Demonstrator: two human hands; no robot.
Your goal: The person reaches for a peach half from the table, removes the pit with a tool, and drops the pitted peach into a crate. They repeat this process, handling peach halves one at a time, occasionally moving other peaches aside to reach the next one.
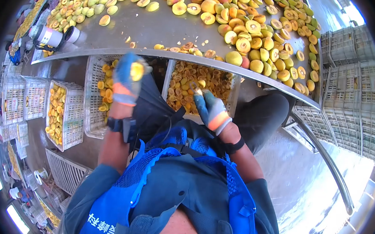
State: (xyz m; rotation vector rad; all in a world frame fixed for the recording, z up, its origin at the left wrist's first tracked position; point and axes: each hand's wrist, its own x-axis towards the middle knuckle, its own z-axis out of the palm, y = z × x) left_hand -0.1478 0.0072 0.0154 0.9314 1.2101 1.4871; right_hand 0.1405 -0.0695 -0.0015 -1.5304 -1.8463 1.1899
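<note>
My left hand [127, 80], in a blue, grey and orange glove and smeared by motion, holds a yellow peach half [137, 71] above the left crate. Gloved the same way, my right hand [209, 109] is closed on a small tool with a metal loop [193, 86], over the crate of cut pieces [181, 81]. The left crate [92, 95] holds yellow peach halves [106, 100]. On the metal table [156, 31] lie many halved peaches [253, 26]. Scraps of fruit [187, 47] lie along its front edge.
A white container [49, 36] stands at the table's left end. More crates of fruit [67, 120] stand at the left, and stacked crates [345, 94] at the right. A curved metal bar [323, 160] runs beside my leg. People are far left.
</note>
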